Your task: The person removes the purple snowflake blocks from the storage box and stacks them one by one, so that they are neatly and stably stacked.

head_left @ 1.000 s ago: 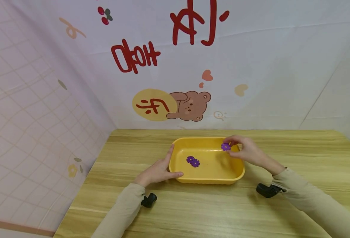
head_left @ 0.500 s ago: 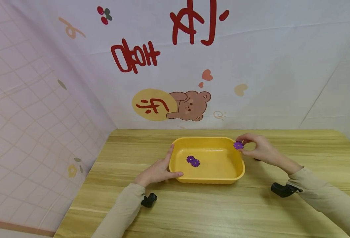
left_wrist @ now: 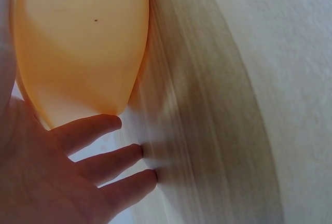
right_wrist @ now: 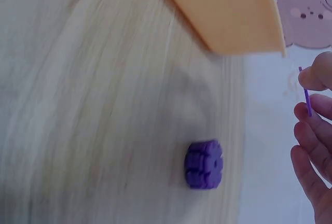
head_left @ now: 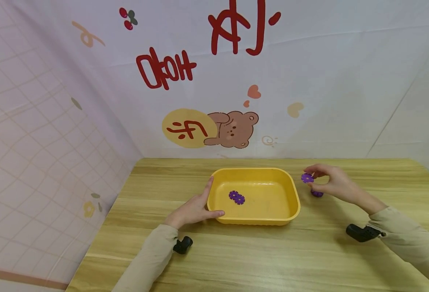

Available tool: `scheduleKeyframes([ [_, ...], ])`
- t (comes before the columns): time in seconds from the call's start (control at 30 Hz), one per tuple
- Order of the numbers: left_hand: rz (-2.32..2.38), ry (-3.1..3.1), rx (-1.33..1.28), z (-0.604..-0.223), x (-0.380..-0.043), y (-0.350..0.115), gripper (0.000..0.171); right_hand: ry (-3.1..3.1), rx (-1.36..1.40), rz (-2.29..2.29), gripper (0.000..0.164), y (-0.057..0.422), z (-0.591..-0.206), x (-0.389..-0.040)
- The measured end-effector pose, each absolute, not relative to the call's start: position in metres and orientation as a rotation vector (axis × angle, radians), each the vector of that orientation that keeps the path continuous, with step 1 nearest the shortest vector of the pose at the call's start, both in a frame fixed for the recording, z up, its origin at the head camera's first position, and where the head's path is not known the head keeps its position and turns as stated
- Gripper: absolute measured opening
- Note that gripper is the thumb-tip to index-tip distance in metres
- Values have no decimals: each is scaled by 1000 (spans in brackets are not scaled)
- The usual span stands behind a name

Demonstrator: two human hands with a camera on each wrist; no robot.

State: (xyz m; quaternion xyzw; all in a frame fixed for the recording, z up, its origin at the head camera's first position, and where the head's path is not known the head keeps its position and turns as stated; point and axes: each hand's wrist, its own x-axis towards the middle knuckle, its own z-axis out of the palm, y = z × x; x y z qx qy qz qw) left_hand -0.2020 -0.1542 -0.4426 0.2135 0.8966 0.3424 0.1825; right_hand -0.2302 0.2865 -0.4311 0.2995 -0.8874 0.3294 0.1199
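A yellow plastic bin (head_left: 265, 202) stands on the table. My left hand (head_left: 188, 211) holds its near left corner, the thumb over the front rim and the fingers along the left end; in the left wrist view, fingers (left_wrist: 85, 130) lie spread beside the wall. Two overlapping purple snowflake discs (head_left: 237, 198) lie on the bin floor. To the right of the bin, my right hand (head_left: 336, 183) pinches another purple snowflake disc (head_left: 307, 178) between thumb and fingertips, seen edge-on in the right wrist view. Below that hand, a stack of purple snowflake discs (right_wrist: 204, 164) stands on the table.
The wood-grain table (head_left: 236, 259) reaches back to a printed white cloth backdrop (head_left: 327, 81). A similar cloth hangs on the left. Black wrist devices (head_left: 361, 233) hang under both sleeves.
My right hand has moved right, carrying its pinched disc from above the bin, across the right rim, to beside the bin. The stack has come into sight. My left hand has stayed put.
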Motion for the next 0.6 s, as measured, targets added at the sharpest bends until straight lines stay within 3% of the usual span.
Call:
scheduleKeyframes([
  [0.6,939,2548,632,-446,-205,-155,115,-2668,880,963,32,315,-459,-229],
])
